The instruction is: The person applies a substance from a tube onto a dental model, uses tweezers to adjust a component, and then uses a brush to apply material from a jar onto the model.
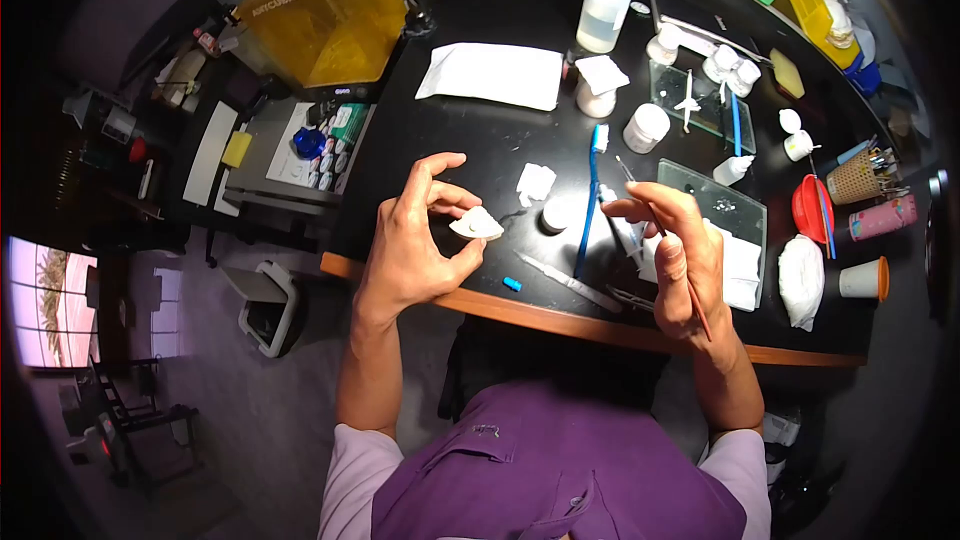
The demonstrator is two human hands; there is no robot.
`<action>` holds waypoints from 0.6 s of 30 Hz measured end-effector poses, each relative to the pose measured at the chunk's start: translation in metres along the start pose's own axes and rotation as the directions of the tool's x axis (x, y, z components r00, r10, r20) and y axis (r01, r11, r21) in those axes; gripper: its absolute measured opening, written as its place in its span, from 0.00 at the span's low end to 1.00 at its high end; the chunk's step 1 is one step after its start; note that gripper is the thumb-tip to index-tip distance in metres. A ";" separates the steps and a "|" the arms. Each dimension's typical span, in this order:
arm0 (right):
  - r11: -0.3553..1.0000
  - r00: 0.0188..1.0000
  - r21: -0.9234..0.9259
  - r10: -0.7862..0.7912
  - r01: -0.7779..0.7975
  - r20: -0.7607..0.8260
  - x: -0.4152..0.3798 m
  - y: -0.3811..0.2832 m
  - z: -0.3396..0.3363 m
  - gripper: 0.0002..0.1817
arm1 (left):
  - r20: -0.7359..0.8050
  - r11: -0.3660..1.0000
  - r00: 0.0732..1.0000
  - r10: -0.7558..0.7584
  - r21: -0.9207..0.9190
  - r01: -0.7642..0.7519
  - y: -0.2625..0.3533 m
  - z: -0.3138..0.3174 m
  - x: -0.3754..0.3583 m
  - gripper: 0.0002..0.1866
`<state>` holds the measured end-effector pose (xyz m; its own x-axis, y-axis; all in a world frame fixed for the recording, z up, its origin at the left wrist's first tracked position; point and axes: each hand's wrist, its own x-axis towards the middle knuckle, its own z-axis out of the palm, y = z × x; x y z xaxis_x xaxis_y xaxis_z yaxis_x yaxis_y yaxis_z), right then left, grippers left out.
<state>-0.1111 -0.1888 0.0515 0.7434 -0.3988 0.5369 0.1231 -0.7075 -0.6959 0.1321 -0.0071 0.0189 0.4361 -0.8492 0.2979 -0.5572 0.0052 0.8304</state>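
Observation:
Between thumb and fingertips, my left hand pinches a small white plaster-like piece above the table's front edge. My right hand is closed around a fine paintbrush with a thin reddish handle, its tip pointing up and away from me. The brush tip is apart from the white piece. Between my hands lie a blue toothbrush, a small round white container and a crumpled white tissue. A slim pale-handled tool and a little blue cap rest near the edge.
Farther back are a white paper towel, a clear squeeze bottle and a white jar. Glass plates lie to the right. A red bowl, a white bag and a cup stand at far right.

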 end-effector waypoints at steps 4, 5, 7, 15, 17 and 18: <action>0.980 0.994 0.167 0.110 -0.104 -0.024 -0.006 -0.005 -0.023 0.18 | 0.143 0.997 0.988 0.065 -0.039 -0.060 0.031 0.004 0.032 0.42; 0.969 0.996 0.237 0.081 -0.070 -0.035 -0.005 -0.003 -0.028 0.17 | 0.180 0.994 0.979 0.098 -0.063 -0.088 0.037 0.009 0.041 0.42; 0.909 0.985 0.396 0.166 -0.131 -0.055 -0.002 -0.009 -0.036 0.16 | 0.252 0.983 0.953 0.169 -0.112 -0.144 0.050 0.019 0.062 0.42; 0.784 0.943 0.620 0.212 -0.007 -0.257 -0.016 0.020 -0.032 0.08 | 0.368 0.934 0.886 0.281 -0.318 -0.164 0.063 0.066 0.101 0.43; 0.778 0.936 0.626 0.254 -0.048 -0.245 -0.019 0.025 -0.027 0.07 | 0.360 0.922 0.890 0.280 -0.358 -0.145 0.058 0.072 0.101 0.43; 0.797 0.943 0.601 0.242 -0.058 -0.229 -0.019 0.024 -0.025 0.07 | 0.350 0.919 0.892 0.285 -0.366 -0.151 0.056 0.074 0.100 0.43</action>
<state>-0.1388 -0.2130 0.0366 0.5803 -0.6805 0.4474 0.4496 -0.1903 -0.8727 0.0923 -0.1304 0.0600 -0.0169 -0.9409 0.3382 -0.3191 0.3256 0.8900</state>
